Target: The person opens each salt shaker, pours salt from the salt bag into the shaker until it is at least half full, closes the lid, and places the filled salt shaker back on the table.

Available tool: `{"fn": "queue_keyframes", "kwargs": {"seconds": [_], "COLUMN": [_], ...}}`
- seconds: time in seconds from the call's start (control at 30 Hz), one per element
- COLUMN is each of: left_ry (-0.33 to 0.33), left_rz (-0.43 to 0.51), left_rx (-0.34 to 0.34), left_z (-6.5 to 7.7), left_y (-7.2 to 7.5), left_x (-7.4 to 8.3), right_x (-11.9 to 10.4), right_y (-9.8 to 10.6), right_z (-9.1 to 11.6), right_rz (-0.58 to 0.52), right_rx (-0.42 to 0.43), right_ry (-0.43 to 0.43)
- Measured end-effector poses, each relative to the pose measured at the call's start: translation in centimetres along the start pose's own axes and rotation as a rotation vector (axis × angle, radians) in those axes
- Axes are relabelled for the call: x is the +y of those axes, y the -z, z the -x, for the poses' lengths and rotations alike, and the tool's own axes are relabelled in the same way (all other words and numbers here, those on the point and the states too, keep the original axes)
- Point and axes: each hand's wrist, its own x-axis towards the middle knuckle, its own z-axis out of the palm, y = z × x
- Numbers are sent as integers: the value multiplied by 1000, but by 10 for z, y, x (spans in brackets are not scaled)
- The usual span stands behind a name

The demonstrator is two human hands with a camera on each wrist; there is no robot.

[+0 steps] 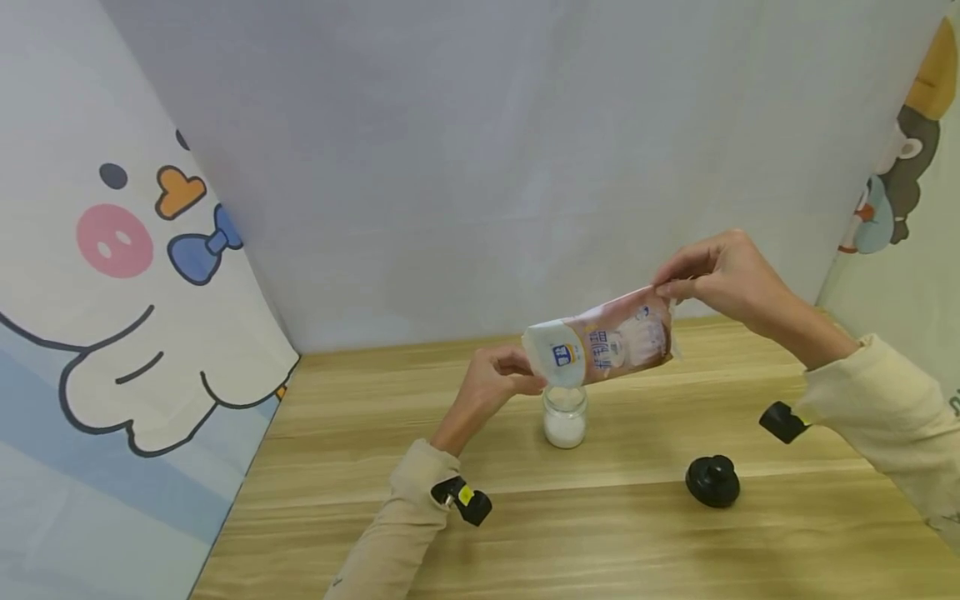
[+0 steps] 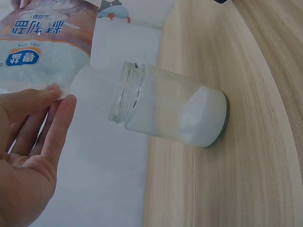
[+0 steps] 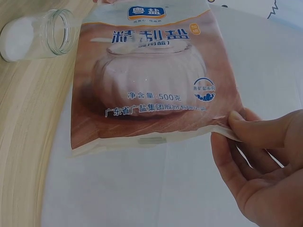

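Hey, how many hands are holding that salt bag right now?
2: the left hand pinches the bag at its lower end, near the glass jar; the right hand pinches a corner of the raised end.

Salt (image 2: 206, 116) lies in the jar (image 1: 565, 404) on the table (image 1: 337, 467); the lid (image 1: 712, 481) sits right of the jar, in front; the bag (image 1: 603, 342) slants above the jar, between left hand (image 1: 495, 377) and right hand (image 1: 731, 279)
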Motion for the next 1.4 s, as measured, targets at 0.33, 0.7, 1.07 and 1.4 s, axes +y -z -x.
{"fn": "queue_keyframes", "kwargs": {"seconds": [0.33,0.7,1.07,1.4], "left_ry": [-6,-19,-8,-12], "left_rz": [-12,-11,14,8], "left_rx": [15,6,13,16], "left_z": [-2,-2,-1,-1], "left_y": [0,0,-1,-1], "left_x": [-3,-4,-5,-4], "right_x": [-2,-2,0,0], "right_y": [0,-1,-1,-1], "right_z": [1,0,0,-1], "right_rz": [4,4,8,3], "right_rx": [2,6,12,13], "right_ry": [7,12,4,9]}}
